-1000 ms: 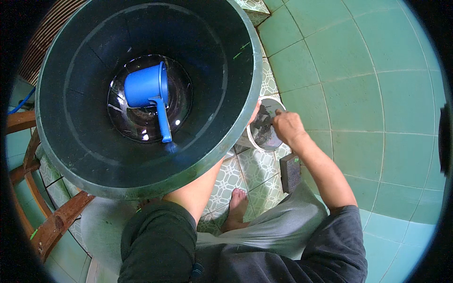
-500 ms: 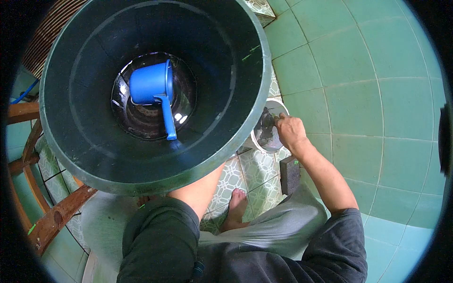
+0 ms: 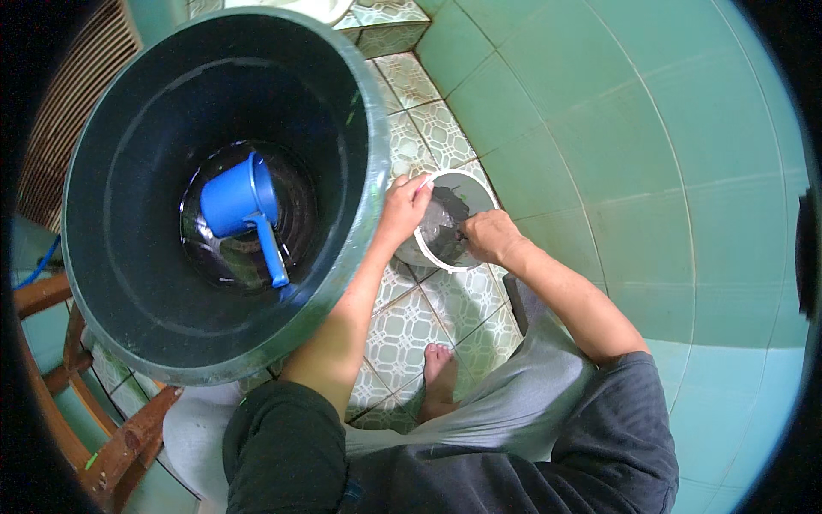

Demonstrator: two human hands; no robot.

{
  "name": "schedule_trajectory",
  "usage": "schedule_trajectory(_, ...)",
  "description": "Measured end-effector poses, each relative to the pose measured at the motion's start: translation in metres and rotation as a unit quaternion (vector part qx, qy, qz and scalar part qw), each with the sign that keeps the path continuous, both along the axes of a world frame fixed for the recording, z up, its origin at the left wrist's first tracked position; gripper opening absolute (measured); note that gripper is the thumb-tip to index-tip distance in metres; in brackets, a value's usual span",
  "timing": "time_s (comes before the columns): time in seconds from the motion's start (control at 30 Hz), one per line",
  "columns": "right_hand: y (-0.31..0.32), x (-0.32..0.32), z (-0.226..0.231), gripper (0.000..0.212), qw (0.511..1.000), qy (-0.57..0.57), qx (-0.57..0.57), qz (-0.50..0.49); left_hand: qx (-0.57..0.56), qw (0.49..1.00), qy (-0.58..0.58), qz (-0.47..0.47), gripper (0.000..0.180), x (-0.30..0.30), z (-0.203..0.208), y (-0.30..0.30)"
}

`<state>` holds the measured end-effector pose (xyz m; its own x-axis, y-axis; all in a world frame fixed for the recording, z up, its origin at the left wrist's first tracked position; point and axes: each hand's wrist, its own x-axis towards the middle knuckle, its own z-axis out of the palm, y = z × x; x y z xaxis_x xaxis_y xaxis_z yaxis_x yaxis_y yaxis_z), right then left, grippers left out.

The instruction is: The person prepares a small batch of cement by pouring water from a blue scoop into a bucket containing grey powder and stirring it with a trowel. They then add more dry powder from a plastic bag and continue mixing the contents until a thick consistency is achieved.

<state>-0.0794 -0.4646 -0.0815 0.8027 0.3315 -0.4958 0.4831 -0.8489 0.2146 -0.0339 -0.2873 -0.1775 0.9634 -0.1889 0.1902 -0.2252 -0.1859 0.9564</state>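
Observation:
A small white bucket (image 3: pixel 455 269) stands on the tiled floor, tilted a little in view. Dark grey wet matter clings to its inside; whether it is cloth or paste I cannot make out. My left hand (image 3: pixel 402 208) is closed on the bucket's rim, thumb over the edge. Inside the bucket's mouth, my right hand (image 3: pixel 494 236) is curled against the grey matter; its fingertips and anything in them are hidden. To the left looms a big dark green tub (image 3: pixel 377 171), with a blue dipper (image 3: pixel 233 201) lying at its bottom in a little water.
Green tiled wall (image 3: pixel 642 214) rises close on the right. A dark block (image 3: pixel 515 301) sits by my knee, partly covered. Wooden frame bars (image 3: pixel 128 445) stand at lower left, and a white basin (image 3: pixel 312 7) shows at the top. My bare foot (image 3: pixel 439 374) rests on the patterned floor.
My left hand, hidden behind the tub before, has come out onto the bucket's rim. The tub appears shifted left in view, and my right hand is deeper over the bucket.

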Motion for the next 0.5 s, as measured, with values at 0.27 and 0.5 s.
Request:
schedule_trajectory(0.27,0.006,-0.015,-0.026,0.032,0.942,0.061,0.200,-0.262,0.045,0.998,0.027,-0.024,0.032,-0.001,0.006,-0.006)
schedule_trajectory(0.5,-0.010,0.002,-0.062,0.043,0.785,0.058,0.298,-0.541,0.021,0.999,0.006,-0.038,0.034,0.001,0.002,-0.010)
